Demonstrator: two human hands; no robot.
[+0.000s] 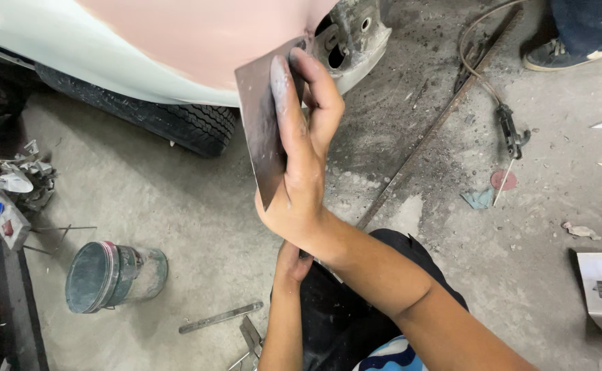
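The pale car panel [177,48] with its pink filler patch is looming above the tyre [177,124], the right hand [301,172] is pinching the flat metal spreader [260,124], fingers closed, against the panel's lower edge, while the left hand [291,264] is sitting tucked behind that wrist, its grip hidden

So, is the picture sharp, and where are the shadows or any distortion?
Head view: soft, even light, no glare; the right hand and metal spreader look sharp; deep shadow under the car body near the tyre; edges bend slightly, as with a wide lens.
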